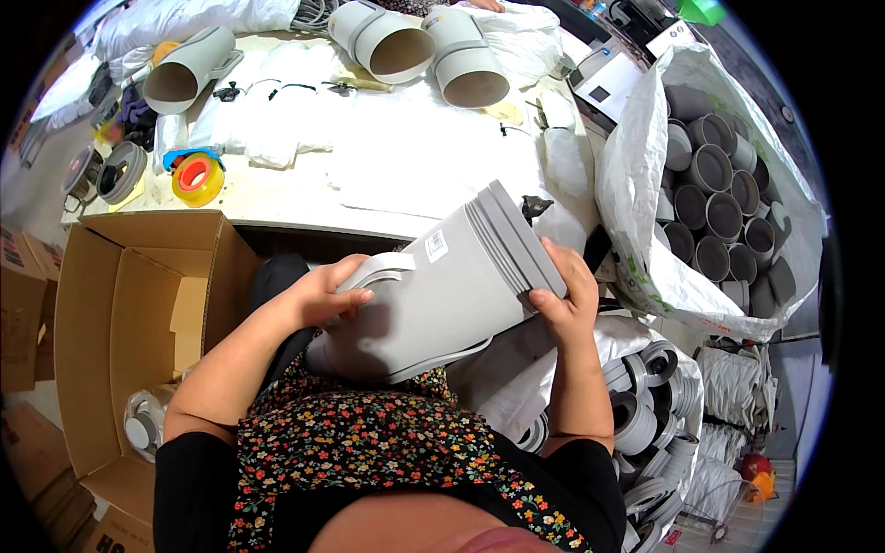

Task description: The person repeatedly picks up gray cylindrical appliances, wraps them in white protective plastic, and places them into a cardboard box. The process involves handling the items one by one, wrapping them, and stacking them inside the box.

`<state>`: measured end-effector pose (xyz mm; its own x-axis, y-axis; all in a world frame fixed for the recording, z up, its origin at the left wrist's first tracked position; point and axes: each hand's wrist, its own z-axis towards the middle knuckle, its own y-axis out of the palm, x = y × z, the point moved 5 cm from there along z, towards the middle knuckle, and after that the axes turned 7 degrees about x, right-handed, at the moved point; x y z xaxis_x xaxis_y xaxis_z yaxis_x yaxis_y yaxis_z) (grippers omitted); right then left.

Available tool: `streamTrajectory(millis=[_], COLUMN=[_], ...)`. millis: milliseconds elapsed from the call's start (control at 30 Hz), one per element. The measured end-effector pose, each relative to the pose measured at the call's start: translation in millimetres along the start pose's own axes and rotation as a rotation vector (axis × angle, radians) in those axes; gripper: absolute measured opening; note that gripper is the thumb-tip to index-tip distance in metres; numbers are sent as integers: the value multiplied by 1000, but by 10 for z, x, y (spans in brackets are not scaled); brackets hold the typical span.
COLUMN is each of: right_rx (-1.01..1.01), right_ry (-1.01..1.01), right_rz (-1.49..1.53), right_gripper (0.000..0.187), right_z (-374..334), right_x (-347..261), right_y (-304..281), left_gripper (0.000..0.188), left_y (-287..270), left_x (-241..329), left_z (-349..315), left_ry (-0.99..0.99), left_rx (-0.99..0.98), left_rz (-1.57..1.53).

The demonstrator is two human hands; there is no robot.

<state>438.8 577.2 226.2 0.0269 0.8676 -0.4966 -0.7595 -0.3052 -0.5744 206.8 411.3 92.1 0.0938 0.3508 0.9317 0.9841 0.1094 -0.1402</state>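
Observation:
Across my lap lies a large grey plastic canister, tilted with its wide end up and to the right. A ridged square-edged grey lid sits on that end. My left hand is closed round the curved side handle, thumb along the canister wall. My right hand grips the lid's edge, thumb on the near side and fingers behind, partly hidden. A small white label is stuck on the canister near the lid. A second handle shows along its lower side.
On the white-covered table stand several open grey canisters and a yellow tape roll. An open cardboard box is at left. At right are a white sack of grey cups and another sack of grey lids and rings.

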Motion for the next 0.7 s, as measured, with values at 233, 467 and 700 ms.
streamTrajectory(millis=[233, 467, 700], right_rx=[-12, -33, -44], right_ry=[-6, -98, 3], right_rz=[32, 55, 3], right_gripper=[54, 56, 54], right_z=[15, -79, -157], right_x=[68, 53, 60], right_y=[53, 0, -21], left_gripper=[47, 44, 47], left_y=[19, 32, -3], left_x=[47, 23, 73], left_z=[-31, -14, 95], left_ry=[39, 81, 77], left_rx=[-27, -58, -44], left_rz=[18, -61, 20])
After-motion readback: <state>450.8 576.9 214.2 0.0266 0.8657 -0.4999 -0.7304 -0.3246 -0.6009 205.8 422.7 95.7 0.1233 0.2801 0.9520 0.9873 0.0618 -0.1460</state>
